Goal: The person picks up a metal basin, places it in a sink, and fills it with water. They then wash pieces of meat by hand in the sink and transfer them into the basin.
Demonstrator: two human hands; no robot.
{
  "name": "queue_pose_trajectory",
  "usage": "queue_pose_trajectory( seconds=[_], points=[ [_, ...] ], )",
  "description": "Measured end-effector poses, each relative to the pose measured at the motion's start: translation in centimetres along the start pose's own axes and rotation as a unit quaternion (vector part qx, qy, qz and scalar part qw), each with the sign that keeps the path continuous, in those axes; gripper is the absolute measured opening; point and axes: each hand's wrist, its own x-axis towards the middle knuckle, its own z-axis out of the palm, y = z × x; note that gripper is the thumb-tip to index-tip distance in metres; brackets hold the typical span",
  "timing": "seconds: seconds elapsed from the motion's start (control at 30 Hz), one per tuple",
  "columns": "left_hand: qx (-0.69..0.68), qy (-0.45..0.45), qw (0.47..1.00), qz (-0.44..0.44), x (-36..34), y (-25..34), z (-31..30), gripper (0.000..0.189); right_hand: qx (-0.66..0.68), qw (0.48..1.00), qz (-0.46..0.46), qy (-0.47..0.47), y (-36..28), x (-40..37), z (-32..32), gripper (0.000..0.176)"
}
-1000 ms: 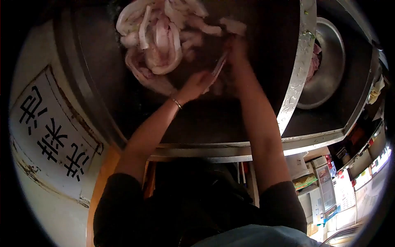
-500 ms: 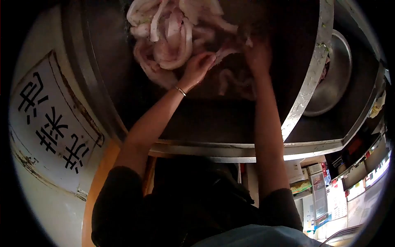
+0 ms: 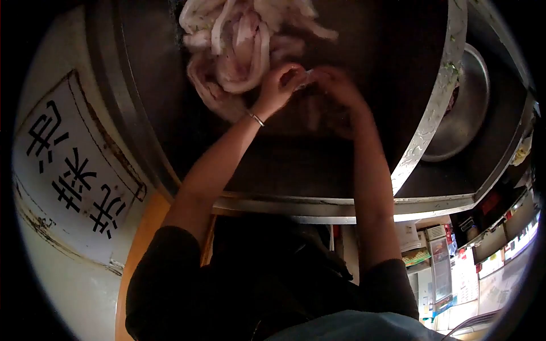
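Observation:
My left hand (image 3: pixel 277 90) is pinched closed on one end of a pale, fleshy strip (image 3: pixel 307 78) that looks like raw intestine. Close beside it, my right hand (image 3: pixel 338 86) has its fingers closed on the same strip, with only a short piece visible between the two hands. A heap of pale pink loops (image 3: pixel 242 62) of the same kind lies in the sink (image 3: pixel 273 170), just past my left hand. Dim, blurred pieces (image 3: pixel 314 113) lie below my hands in the dark basin.
A metal divider (image 3: pixel 429 119) separates this basin from one on the right, where a round steel bowl (image 3: pixel 469 116) holds something dark and reddish. The sink's front rim (image 3: pixel 284 206) runs beneath my forearms. A sign with Chinese characters (image 3: pixel 74 176) is on the left wall.
My right hand has moved left and slightly down, close to my left hand. The stretched strip between them now shows only as a short piece. My left hand has shifted slightly up.

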Motion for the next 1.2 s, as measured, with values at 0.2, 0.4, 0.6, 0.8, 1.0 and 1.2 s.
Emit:
queue_pose_trajectory(
  seconds=[0.2, 0.4, 0.6, 0.8, 1.0, 1.2],
  points=[
    [-0.153, -0.028, 0.980, -0.122, -0.1, 0.6, 0.2, 0.013, 0.380, 0.904, 0.035, 0.192, 4.7, 1.6, -2.4, 0.032],
    [-0.136, -0.061, 0.983, -0.109, -0.7, -1.5, -0.3, 0.013, 0.275, 0.951, 0.024, 0.141, 2.0, 0.9, -0.7, 0.038],
    [-0.067, -0.042, 0.994, -0.077, -0.6, -0.8, -0.9, 0.012, 0.155, 0.982, 0.063, 0.093, 1.0, 1.1, -0.1, 0.035],
    [-0.098, -0.051, 0.989, -0.095, -0.7, -0.5, -0.3, 0.015, 0.341, 0.901, 0.050, 0.263, -0.2, 1.1, -0.4, 0.039],
    [-0.019, -0.114, 0.992, -0.055, -0.6, -2.7, 0.9, 0.025, 0.121, 0.980, -0.110, 0.112, 1.7, 1.5, 1.2, 0.036],
    [0.001, -0.199, 0.955, -0.222, -1.3, 0.2, -0.6, 0.024, 0.378, 0.871, 0.075, 0.304, 0.5, 2.4, -3.4, 0.029]
  ],
)
